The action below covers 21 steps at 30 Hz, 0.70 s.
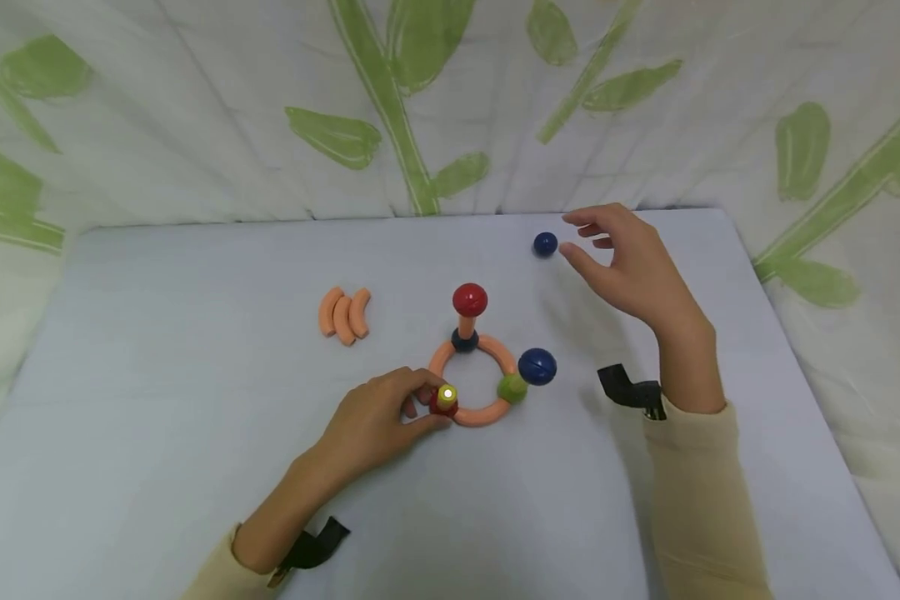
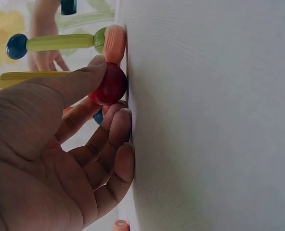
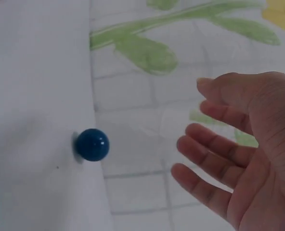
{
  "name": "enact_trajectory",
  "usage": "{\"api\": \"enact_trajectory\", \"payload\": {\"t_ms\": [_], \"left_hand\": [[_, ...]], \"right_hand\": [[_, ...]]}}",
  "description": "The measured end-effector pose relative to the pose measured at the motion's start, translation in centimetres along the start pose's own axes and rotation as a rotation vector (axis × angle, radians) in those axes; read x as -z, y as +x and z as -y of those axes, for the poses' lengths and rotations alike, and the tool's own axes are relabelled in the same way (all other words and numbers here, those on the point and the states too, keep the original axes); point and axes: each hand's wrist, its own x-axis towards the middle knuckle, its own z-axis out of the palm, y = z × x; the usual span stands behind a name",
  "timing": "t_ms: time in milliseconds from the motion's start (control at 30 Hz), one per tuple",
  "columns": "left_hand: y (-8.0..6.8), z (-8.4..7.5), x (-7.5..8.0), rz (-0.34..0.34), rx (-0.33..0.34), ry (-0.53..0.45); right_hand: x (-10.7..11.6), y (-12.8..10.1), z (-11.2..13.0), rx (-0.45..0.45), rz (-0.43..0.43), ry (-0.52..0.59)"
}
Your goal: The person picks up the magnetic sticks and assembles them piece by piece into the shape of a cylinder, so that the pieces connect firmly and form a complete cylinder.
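The left hand [image 1: 378, 421] rested on the pale grey table [image 1: 157, 400], its thumb and fingers pinching a glossy red ball [image 2: 109, 84] that formed 1 joint of an orange ring of curved plastic segments [image 1: 474, 379]. A yellow rod [image 2: 24, 78] stood up from that red ball. The ring lay flat near the middle of the table, with a green ball [image 1: 512, 388] at its right joint, a large dark blue ball [image 1: 537, 367] touching the green one on the outside, and a dark blue ball at the far joint carrying a short orange post topped by another red ball [image 1: 469, 299].

The right hand [image 1: 630, 262] hovered over the far right part of the table, fingers spread and relaxed, grasping nothing. A small dark blue ball [image 1: 545, 244] sat on the table just beside its fingertips, not touching them.

3 loose curved orange segments [image 1: 344, 314] lay together, well to the left of the ring.
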Motion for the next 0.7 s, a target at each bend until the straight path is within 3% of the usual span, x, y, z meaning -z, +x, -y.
{"api": "enact_trajectory", "payload": {"t_ms": [267,700], "left_hand": [[-0.1,-0.1,0.2,0.013,0.008,0.014],[-0.1,-0.2,0.1,0.008,0.025,0.023]], "right_hand": [[-2.7,2.7,-2.9,-0.115,0.149,-0.019],[-5.0,3.5,-4.7,-0.137,0.207,-0.065]]}}
